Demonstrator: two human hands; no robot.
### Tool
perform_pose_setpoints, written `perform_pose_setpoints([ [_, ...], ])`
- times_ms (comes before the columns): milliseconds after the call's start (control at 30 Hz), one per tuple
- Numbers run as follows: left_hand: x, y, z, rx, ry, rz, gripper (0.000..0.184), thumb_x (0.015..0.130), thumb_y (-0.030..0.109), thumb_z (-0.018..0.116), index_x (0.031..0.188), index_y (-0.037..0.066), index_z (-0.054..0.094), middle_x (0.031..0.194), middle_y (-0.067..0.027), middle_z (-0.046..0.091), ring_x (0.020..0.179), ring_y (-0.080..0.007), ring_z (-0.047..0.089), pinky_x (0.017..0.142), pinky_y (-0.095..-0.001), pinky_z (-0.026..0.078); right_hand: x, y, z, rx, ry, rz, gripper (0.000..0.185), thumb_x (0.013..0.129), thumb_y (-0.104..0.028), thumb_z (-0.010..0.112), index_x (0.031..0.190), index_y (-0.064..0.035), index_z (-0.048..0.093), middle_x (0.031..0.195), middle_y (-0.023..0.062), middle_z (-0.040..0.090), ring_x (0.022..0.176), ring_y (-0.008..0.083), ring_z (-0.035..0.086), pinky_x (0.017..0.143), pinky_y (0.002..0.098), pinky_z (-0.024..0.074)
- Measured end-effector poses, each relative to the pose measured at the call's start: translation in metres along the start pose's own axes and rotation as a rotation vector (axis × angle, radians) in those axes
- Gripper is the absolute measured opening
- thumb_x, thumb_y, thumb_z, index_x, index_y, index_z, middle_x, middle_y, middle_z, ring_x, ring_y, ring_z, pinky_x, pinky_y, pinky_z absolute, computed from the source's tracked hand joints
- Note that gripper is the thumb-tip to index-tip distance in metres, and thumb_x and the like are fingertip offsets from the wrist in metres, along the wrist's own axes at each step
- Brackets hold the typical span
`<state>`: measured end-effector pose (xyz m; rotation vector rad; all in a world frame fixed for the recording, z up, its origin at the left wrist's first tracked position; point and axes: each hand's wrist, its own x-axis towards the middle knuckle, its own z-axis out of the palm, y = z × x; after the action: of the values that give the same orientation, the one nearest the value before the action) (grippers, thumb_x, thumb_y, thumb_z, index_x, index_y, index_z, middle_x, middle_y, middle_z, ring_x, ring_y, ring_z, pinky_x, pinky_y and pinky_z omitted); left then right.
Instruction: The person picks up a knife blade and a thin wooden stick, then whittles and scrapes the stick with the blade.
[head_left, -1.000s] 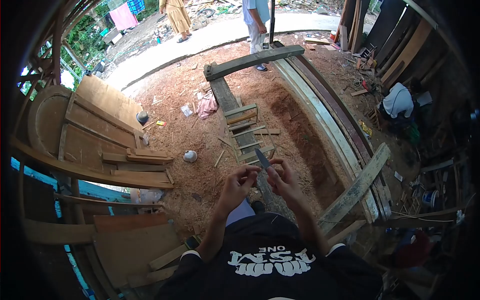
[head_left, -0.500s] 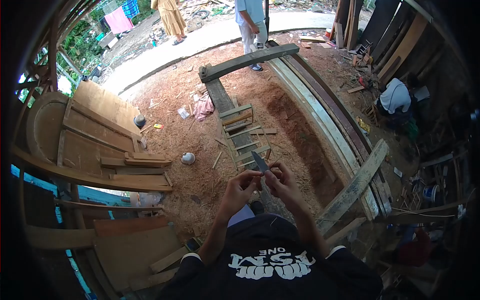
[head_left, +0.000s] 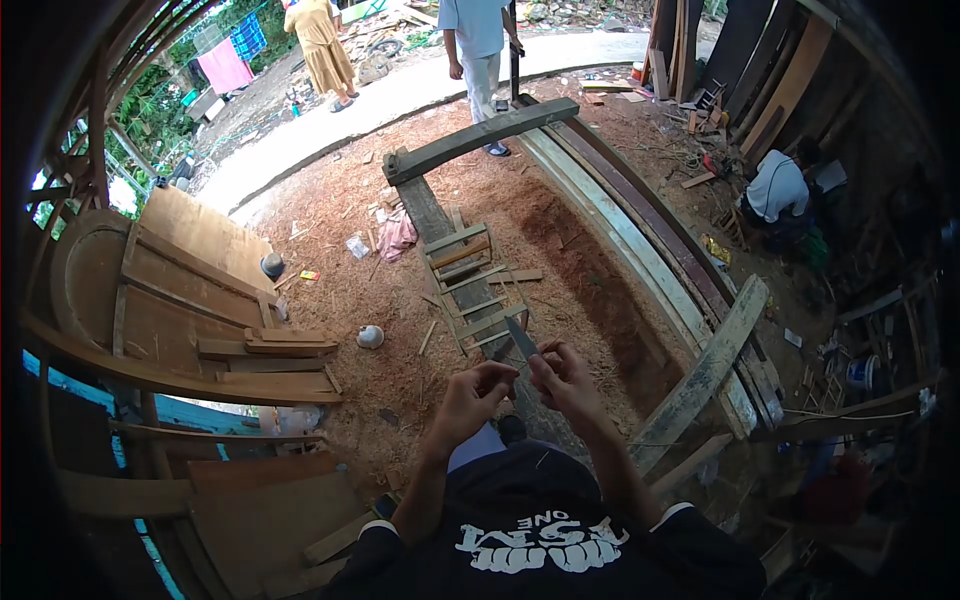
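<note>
My right hand (head_left: pixel 566 382) grips a knife whose grey blade (head_left: pixel 520 338) points up and away from me. Close beside it on the left, my left hand (head_left: pixel 474 402) has its fingertips pinched together near the base of the blade. Whatever those fingers hold is too small to make out. Beyond both hands, a small wooden frame with slats (head_left: pixel 484 318) lies across a weathered plank (head_left: pixel 436 215), with thin wood strips around it.
Long boards (head_left: pixel 640 262) run along the right, crossed by a weathered beam (head_left: pixel 708 352). Wooden panels (head_left: pixel 185 285) lean at left, near a white round container (head_left: pixel 370 337). Shavings cover the ground. One person (head_left: pixel 778 187) crouches at right; another (head_left: pixel 476 45) stands ahead.
My left fingertips have drawn slightly away from the knife blade, leaving a small gap. The whole view has shifted a little, and the standing people appear farther left.
</note>
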<state>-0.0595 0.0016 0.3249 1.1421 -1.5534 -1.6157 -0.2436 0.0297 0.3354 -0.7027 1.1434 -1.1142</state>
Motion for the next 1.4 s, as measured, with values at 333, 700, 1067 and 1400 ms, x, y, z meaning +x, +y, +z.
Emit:
perform_pose_setpoints([
  [333,-0.01,-0.014,-0.004,0.097,0.061,-0.036,0.017,0.093,-0.004,0.059,0.108,-0.008,0.065,0.092,-0.0099,0.07,0.086,-0.014,0.067,0.079,-0.0273,0.054,-0.008,0.022,0.013,-0.069,-0.054,0.012,0.028,0.098,-0.03,0.063,0.11,-0.0066,0.052,0.081,0.0014,0.063,0.067,0.0048,0.051,0.056,0.0215,0.0407],
  [700,-0.045,-0.017,-0.035,-0.242,-0.12,-0.046,0.015,0.099,0.011,0.057,0.108,0.003,0.066,0.079,0.0038,0.058,0.063,-0.0021,0.045,0.054,-0.0192,0.033,-0.027,0.036,0.046,-0.218,-0.142,-0.157,0.025,0.097,-0.024,0.066,0.103,-0.0041,0.052,0.082,0.0041,0.062,0.072,0.008,0.058,0.06,0.0237,0.0458],
  [1067,-0.108,0.01,-0.053,-0.357,-0.128,-0.046,0.017,0.099,0.016,0.062,0.109,0.002,0.065,0.079,0.006,0.057,0.065,-0.0006,0.044,0.054,-0.0192,0.034,-0.075,0.032,0.09,-0.157,-0.152,-0.215,0.024,0.094,-0.022,0.07,0.098,-0.003,0.056,0.086,0.001,0.056,0.076,0.006,0.056,0.066,0.0231,0.0479],
  [1400,-0.13,0.017,-0.034,-0.049,-0.119,0.095,0.012,0.096,0.008,0.064,0.105,0.0,0.065,0.081,0.0026,0.064,0.07,-0.0015,0.053,0.061,-0.0203,0.042,-0.117,0.03,0.087,-0.095,-0.034,-0.221,0.021,0.094,-0.019,0.068,0.103,-0.0026,0.057,0.086,0.0013,0.06,0.076,0.0063,0.057,0.066,0.0221,0.0476],
])
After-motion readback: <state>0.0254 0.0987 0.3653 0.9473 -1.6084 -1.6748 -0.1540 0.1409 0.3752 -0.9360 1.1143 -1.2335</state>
